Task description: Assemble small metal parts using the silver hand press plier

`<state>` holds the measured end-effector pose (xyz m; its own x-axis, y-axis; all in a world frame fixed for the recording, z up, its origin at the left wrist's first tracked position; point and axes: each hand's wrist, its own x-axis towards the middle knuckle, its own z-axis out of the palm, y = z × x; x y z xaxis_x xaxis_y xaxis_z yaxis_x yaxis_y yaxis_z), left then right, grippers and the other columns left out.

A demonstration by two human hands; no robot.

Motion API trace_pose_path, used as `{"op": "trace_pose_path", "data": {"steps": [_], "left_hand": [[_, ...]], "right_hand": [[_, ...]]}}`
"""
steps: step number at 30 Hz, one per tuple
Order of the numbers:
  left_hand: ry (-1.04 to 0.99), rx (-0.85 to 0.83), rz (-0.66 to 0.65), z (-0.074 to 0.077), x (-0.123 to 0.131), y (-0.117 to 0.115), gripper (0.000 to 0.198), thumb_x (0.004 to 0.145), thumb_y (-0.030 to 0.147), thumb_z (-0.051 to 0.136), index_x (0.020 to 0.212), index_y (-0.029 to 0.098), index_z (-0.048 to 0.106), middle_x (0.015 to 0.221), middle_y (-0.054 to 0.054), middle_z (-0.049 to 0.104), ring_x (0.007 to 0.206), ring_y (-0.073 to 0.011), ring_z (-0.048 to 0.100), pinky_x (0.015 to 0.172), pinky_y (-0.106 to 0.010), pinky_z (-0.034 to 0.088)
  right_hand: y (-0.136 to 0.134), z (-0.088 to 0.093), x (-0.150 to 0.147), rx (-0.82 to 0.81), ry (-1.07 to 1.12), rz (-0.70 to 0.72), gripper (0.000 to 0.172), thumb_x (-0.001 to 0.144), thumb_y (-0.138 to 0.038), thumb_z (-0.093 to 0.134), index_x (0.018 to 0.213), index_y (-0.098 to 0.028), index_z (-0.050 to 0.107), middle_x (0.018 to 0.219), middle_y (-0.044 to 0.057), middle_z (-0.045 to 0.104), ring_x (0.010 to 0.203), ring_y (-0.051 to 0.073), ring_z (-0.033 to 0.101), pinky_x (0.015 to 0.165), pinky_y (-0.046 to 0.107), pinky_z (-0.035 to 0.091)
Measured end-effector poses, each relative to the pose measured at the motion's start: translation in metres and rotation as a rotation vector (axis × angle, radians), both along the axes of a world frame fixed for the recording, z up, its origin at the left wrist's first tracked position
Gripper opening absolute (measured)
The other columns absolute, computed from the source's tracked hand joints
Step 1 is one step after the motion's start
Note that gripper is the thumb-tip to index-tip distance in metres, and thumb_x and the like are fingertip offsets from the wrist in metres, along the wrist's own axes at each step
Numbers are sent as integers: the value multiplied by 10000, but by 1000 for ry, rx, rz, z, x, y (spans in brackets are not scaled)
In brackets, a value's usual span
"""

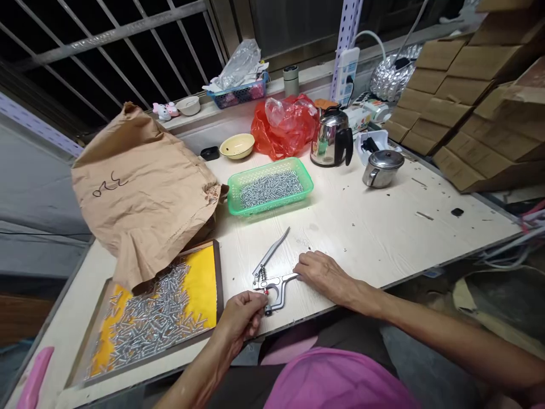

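left hand (243,316) pinching the head of the silver metal hand-press pliers (272,274) near table edge; right hand (324,274) fingers flat on lower handle; yellow-lined screw tray (204,278) just left

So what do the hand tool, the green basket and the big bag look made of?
The hand tool looks like bare steel, silvery with a dull shine. The green basket seems moulded plastic, slightly glossy, slotted mesh walls. The big bag is probably kraft paper: brown, matt, creased and crumpled.
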<state>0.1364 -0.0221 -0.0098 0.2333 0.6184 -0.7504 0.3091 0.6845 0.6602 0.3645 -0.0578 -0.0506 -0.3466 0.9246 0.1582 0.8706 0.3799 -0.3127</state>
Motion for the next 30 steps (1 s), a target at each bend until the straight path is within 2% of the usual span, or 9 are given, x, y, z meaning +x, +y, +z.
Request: {"op": "trace_pose_path", "data": {"steps": [4,11,18,24,30], "left_hand": [[36,6,9,0,2,-1,444,512,466,781,701,144,540,438,82,490,287,-16,350,292,-137,218],[51,-58,-34,1,4,2,415,517,455,770,633,149,515,436,71,515,267,-25,382,274,-140,259],[127,-27,-85,9,9,-1,359,593,427,727,690,149,523,467,60,554,296,-40,452,288,-129,304],[165,36,-104,7,7,-8,357,649,458,690,735,164,508,484,50,577,327,-80,524,296,-141,342],[134,-117,-59,4,4,-7,378,611,430,736,761,158,519,476,44,583,327,-70,514,298,-129,359]], "right_hand": [[-2,1,-1,14,0,-22,212,941,-200,432,800,-171,588,817,32,551,748,149,480,677,289,320],[-3,6,-2,1,-10,-34,181,927,-173,451,802,-170,582,825,28,555,728,144,480,677,286,330],[-5,4,-3,18,-5,-60,150,913,-169,473,808,-174,580,829,29,553,744,153,474,671,290,319],[-7,2,-6,33,-23,-78,120,886,-121,486,807,-175,560,830,34,546,737,160,467,670,297,306],[-8,2,-9,-10,-39,-80,83,868,-119,500,837,-172,556,859,47,541,752,168,469,686,301,321]]}}
